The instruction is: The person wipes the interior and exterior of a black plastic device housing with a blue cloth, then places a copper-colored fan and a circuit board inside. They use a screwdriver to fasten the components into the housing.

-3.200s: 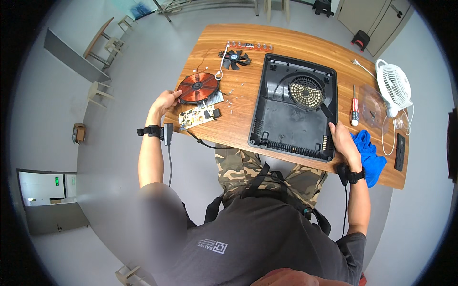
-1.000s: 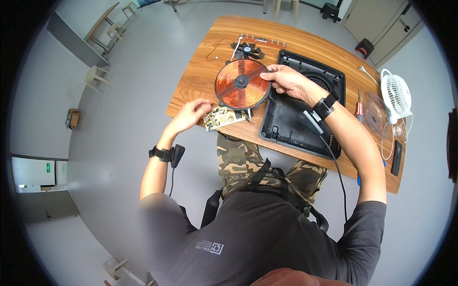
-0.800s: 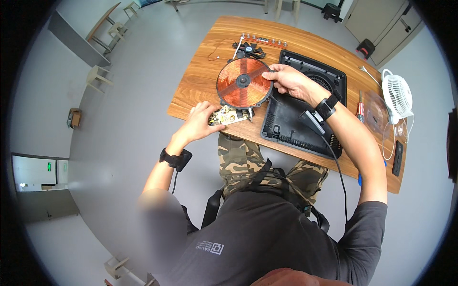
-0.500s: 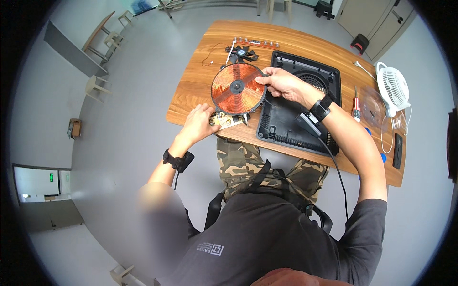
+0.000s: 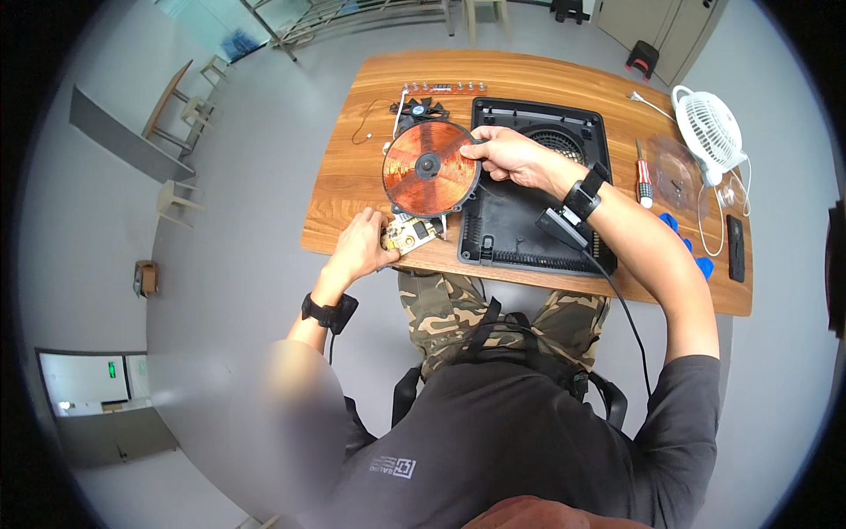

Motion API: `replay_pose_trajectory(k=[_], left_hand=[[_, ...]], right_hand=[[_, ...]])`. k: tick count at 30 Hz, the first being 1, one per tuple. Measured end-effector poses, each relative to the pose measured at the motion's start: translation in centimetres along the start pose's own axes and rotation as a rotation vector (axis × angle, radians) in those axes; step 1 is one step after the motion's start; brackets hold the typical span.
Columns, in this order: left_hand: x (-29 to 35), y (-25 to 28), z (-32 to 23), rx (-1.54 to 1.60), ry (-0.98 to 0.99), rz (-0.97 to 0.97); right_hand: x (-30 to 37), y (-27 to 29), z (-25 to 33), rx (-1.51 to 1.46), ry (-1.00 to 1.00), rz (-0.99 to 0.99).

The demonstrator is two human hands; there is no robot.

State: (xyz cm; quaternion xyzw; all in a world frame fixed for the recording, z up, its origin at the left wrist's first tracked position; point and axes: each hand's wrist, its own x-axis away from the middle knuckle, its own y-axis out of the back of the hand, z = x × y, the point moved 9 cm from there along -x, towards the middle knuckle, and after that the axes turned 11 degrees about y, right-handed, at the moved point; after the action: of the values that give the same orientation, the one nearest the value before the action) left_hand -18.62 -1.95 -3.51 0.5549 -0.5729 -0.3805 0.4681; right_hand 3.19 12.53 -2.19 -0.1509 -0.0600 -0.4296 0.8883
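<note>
A round copper induction coil (image 5: 449, 176) on a dark frame is tilted above the table's near left part. My right hand (image 5: 507, 154) pinches its right rim between thumb and fingers. Partly under the coil lies a pale circuit board (image 5: 407, 236) with electronic parts on it. My left hand (image 5: 361, 244) grips this board's left end, fingers closed round its edge. Behind the coil sits a black fan (image 5: 421, 109), partly covered by it. A black plastic housing (image 5: 520, 229) lies face up beside the coil, under my right forearm.
The wooden table (image 5: 339, 189) has a narrow strip board (image 5: 445, 87) at its far side. Toward the right are a red-handled screwdriver (image 5: 643, 181), a clear plastic dish (image 5: 674, 167), a white fan (image 5: 709, 132), blue objects (image 5: 674, 227) and a black bar (image 5: 735, 247).
The view has shifted, so the table appears moved left. The coil sits slightly higher off the circuit board, showing more of the board. Both hands keep their holds.
</note>
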Motion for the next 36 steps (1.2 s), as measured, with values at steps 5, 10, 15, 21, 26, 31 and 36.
replay_pose_trajectory(k=[5,10,15,21,26,31,36], left_hand=[[0.1,0.7,-0.9,-0.029,0.069,0.063],[1.1,1.8,-2.2,0.004,0.003,0.018],[2.7,5.1,-4.0,0.029,-0.039,-0.090],[2.8,9.3,-7.2,0.026,-0.072,-0.168],[1.4,9.4,-13.0,0.089,-0.253,-0.134],[-2.0,5.6,-18.1,0.122,-0.369,-0.029],[-4.2,2.4,-21.7,0.158,-0.427,0.061]], right_hand=[[0.5,0.5,0.5,-0.010,0.007,-0.015],[1.8,0.9,0.7,-0.049,0.021,0.012],[4.0,1.8,2.1,-0.062,0.049,-0.005],[6.9,3.7,5.7,-0.116,0.129,-0.006],[9.4,8.1,8.3,-0.089,0.173,-0.076],[12.7,12.6,7.9,-0.119,0.175,-0.181],[15.1,15.9,6.2,-0.143,0.153,-0.273]])
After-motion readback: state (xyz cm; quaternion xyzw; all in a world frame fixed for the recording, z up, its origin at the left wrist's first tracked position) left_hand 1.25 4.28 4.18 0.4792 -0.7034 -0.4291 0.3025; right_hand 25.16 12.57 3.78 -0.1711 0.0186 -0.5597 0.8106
